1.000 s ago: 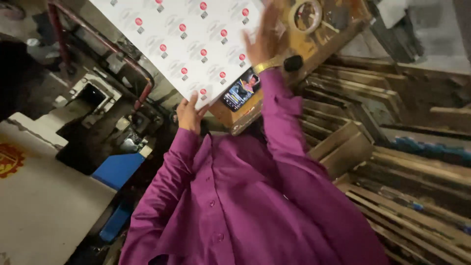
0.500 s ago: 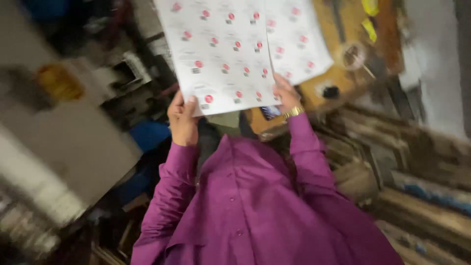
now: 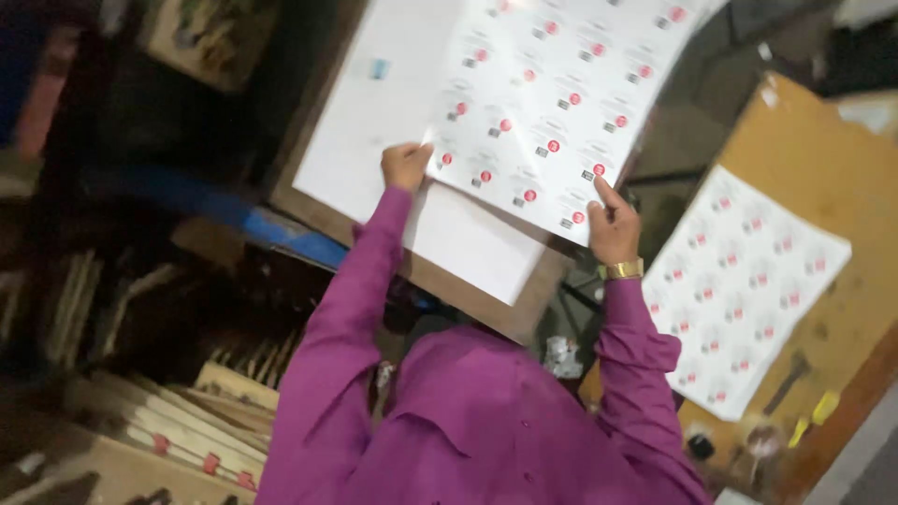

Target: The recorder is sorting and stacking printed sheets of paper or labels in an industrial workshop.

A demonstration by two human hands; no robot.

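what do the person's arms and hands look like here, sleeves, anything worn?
Both arms are in long purple shirt sleeves that reach the wrists, the cloth creased at the elbows. The left hand is bare, with no glove or ring visible. The right hand is bare too, with a gold-coloured watch or bracelet at the wrist, just above the cuff.
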